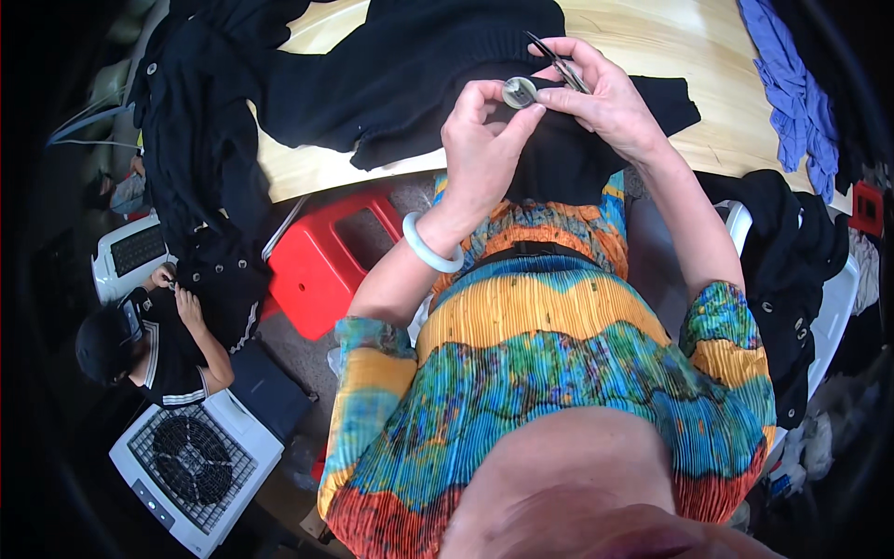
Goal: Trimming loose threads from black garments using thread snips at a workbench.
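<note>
Right fingers (570, 102) grasp likely snips (564, 70) aimed diagonally forward-left; left fingers (518, 129) pinch a disc (519, 90).

Light seems to fall from overhead, brightest on the pale tabletop (736, 112), whose wood grain fades under a whitish sheen, while the black garment (419, 74) swallows most fold detail and the floor (321, 349) lies in dull shade. The fingers (479, 93) look reasonably crisp, though the round piece (519, 91) they pinch is too small to read finely, and the chin (643, 536) at the bottom is soft and blurred. Fisheye distortion bows the tabletop's near edge, with the outer sides darkening to black.
</note>
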Available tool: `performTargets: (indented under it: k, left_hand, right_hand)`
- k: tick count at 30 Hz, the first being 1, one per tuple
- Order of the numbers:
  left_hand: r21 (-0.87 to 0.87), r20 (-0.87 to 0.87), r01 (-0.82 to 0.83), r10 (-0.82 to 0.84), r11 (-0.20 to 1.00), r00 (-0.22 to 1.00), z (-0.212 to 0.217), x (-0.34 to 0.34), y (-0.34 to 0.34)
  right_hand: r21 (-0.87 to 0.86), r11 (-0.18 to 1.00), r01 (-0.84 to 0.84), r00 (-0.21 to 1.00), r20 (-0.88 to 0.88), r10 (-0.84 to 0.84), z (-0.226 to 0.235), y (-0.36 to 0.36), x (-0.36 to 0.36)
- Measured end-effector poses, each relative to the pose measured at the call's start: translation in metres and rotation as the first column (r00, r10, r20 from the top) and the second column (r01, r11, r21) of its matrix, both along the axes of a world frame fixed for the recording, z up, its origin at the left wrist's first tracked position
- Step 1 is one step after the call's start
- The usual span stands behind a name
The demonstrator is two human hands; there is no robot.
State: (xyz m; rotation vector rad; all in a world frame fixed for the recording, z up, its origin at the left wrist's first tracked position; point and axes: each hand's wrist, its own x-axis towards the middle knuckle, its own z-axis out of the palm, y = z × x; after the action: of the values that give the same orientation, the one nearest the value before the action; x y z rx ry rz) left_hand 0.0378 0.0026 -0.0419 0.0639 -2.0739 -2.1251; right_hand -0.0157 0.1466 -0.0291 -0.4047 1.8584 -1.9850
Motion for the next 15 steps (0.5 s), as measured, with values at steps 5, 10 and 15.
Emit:
performTargets:
  k: [5, 10, 15]
  left_hand:
    - [-0.171, -0.071, -0.053, 0.041, 0.984, 0.997, -0.003, 0.000, -0.005]
    - [-0.056, 0.092, 0.068, -0.062, 0.996, 0.994, 0.011, -0.001, -0.012]
    - [0.457, 0.314, 0.211, -0.379, 0.864, 0.870, 0.018, -0.004, -0.029]
  right_hand:
    - [0.009, 1.000, 0.003, 1.000, 0.006, -0.003, 0.000, 0.001, 0.000]
    - [0.045, 0.999, -0.010, 0.999, 0.039, 0.008, 0.005, 0.005, 0.000]
    - [0.023, 0.999, -0.030, 0.992, 0.127, 0.027, -0.003, 0.010, -0.005]
